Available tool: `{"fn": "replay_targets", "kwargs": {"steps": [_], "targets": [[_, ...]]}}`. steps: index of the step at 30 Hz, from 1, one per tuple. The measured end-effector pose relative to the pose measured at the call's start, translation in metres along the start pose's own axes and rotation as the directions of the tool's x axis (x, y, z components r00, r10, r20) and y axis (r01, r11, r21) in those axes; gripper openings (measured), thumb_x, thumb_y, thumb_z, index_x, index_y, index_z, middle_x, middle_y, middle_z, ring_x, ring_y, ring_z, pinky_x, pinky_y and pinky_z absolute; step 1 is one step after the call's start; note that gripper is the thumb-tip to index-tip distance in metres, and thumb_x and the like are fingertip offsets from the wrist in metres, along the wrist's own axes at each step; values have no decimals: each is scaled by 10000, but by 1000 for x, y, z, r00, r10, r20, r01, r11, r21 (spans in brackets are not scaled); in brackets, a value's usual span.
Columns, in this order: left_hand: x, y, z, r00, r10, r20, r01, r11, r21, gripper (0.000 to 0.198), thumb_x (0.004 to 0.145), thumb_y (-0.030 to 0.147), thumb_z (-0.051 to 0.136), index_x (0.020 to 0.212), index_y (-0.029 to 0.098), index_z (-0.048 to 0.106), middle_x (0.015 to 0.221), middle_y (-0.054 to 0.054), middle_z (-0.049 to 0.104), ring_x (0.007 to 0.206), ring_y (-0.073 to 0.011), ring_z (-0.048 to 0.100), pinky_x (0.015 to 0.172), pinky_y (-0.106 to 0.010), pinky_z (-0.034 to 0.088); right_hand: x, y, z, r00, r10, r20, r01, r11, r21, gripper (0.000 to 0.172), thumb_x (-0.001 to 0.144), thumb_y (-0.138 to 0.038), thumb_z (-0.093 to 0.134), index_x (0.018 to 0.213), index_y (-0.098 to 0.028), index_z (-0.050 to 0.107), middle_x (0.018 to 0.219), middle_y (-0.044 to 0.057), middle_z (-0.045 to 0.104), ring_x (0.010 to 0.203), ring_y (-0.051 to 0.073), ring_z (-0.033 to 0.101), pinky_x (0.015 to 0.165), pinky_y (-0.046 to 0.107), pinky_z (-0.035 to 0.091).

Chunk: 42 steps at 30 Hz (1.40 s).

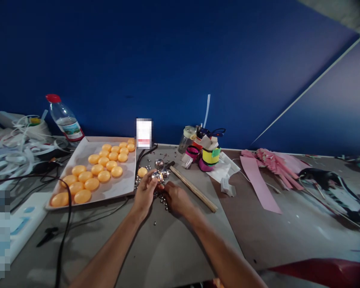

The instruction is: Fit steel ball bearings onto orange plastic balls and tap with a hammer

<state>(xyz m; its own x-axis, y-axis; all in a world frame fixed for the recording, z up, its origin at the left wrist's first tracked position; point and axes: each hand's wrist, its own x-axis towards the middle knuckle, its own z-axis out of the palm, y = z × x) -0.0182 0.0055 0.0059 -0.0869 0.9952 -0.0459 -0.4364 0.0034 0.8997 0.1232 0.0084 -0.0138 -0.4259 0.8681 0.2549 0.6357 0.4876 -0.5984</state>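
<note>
My left hand [145, 192] is closed around a shiny silver ball [157, 176], its thumb lying along the near side. Close beside it, my right hand [176, 198] has its fingers curled down at the small silver beads [164, 201]; whatever they pinch is hidden. More shiny silver balls [159, 163] sit just behind both hands. An orange ball [142, 172] rests left of them, next to my left fingers. To the right of my right hand lies a hammer with a wooden handle [195, 190], its dark head near the silver balls.
On the left, a white tray [123, 191] bears several orange balls [91, 184]. A bottle with a red cap [64, 120] stands behind it, and a black cable [66, 236] crosses in front. A jar [187, 140], tape rolls [210, 157] and pink ribbon [261, 186] lie to the right.
</note>
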Motion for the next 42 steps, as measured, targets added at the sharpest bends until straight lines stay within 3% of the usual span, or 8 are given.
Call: {"fn": "replay_targets", "kwargs": {"steps": [4, 8, 12, 20, 27, 31, 37, 42], "targets": [[1, -2, -1, 1000, 10, 3, -10, 1000, -10, 418, 694, 375, 705, 1065, 211, 603, 783, 10, 625, 604, -117, 595, 627, -255, 478, 2, 1, 1, 999, 24, -24, -23, 999, 44, 107, 818, -159, 516, 783, -210, 603, 756, 35, 566, 625, 146, 490, 599, 255, 366], [1, -2, 0, 1000, 4, -10, -4, 1000, -17, 409, 690, 372, 710, 1054, 215, 610, 793, 18, 612, 600, -106, 588, 629, -249, 484, 1, 2, -5, 996, 53, -68, -45, 992, 120, 130, 784, -109, 495, 751, -198, 583, 792, 35, 570, 719, 159, 525, 676, 267, 396], [0, -1, 0, 1000, -15, -18, 15, 1000, -10, 437, 688, 382, 709, 1075, 210, 603, 809, 9, 616, 618, -113, 589, 642, -263, 503, -2, 2, -15, 981, 179, -68, -158, 957, 242, 171, 736, -65, 458, 717, -188, 576, 684, 4, 579, 676, 148, 533, 667, 260, 400], [0, -1, 0, 999, -52, -9, 51, 998, -46, 465, 662, 394, 728, 1071, 211, 603, 827, 10, 620, 606, -105, 598, 623, -250, 503, 0, 6, -16, 963, 254, -90, -209, 916, 343, 104, 709, -149, 525, 689, -192, 618, 684, -8, 610, 682, 147, 540, 662, 261, 399], [-1, 0, 0, 994, -106, 25, 108, 989, -105, 528, 665, 368, 733, 1151, 241, 569, 807, 26, 621, 585, -99, 611, 639, -254, 509, 2, 8, -16, 925, 381, 6, -305, 731, 610, 56, 708, -240, 551, 704, -188, 573, 502, -61, 479, 431, 90, 411, 452, 222, 331], [-1, 0, 0, 987, -144, 68, 153, 975, -162, 517, 663, 338, 741, 1143, 244, 576, 815, 29, 631, 600, -99, 617, 657, -258, 507, 2, 5, -20, 914, 405, -14, -280, 655, 702, 83, 696, -253, 570, 743, -184, 571, 474, -79, 437, 408, 75, 380, 428, 208, 291], [-2, 2, 1, 976, -192, 105, 211, 954, -213, 514, 670, 288, 740, 1152, 230, 570, 802, 22, 649, 630, -121, 643, 682, -273, 513, 1, 4, -23, 904, 427, 8, -277, 574, 770, 147, 743, -318, 565, 738, -171, 580, 472, -52, 505, 417, 84, 445, 443, 211, 346], [-4, 4, 2, 967, -227, 112, 247, 944, -218, 532, 723, 272, 694, 1224, 224, 518, 868, -18, 683, 766, -177, 681, 729, -294, 524, 1, 6, -21, 885, 462, -67, -176, 463, 869, 130, 717, -288, 617, 770, -182, 563, 575, -51, 558, 429, 63, 460, 450, 197, 355]]}}
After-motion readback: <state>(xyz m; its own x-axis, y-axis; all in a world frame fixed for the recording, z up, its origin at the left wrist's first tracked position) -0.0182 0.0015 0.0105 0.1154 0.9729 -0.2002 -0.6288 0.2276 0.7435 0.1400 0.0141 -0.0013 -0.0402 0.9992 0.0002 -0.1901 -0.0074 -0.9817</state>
